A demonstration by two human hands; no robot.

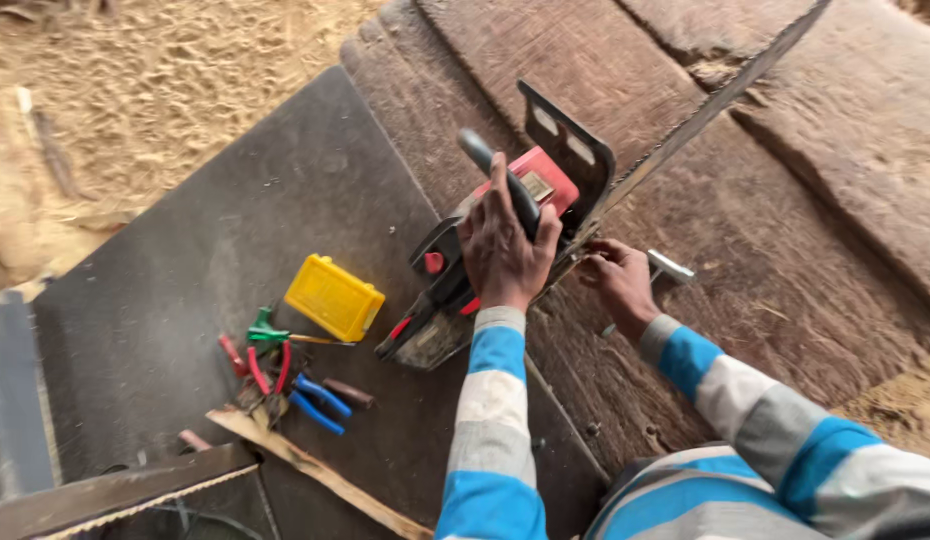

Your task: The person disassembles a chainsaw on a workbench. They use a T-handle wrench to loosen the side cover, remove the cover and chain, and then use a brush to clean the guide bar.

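Striped sleeves reaching forward. Left hand point(505, 250) palm down, fingers wrapped round handle of chainsaw point(505, 240) lying on planks point(785, 250). Right hand point(615, 280) at bar base, pinching wrench point(665, 270).

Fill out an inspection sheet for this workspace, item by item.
Surface: dark sheet beside rough wooden planks, dusty.
Job's things: red chainsaw lying on the planks, its bar pointing away; metal T-shaped wrench by its base.
Clutter: yellow box, red-handled pliers, blue-handled pliers, green tool, wood strip.
Grippers: left hand gripping the saw's black handle; right hand at the saw's side by the wrench; whether it holds the wrench cannot be told.
Cables: nothing seen.
Surroundings: sawdust-covered ground.
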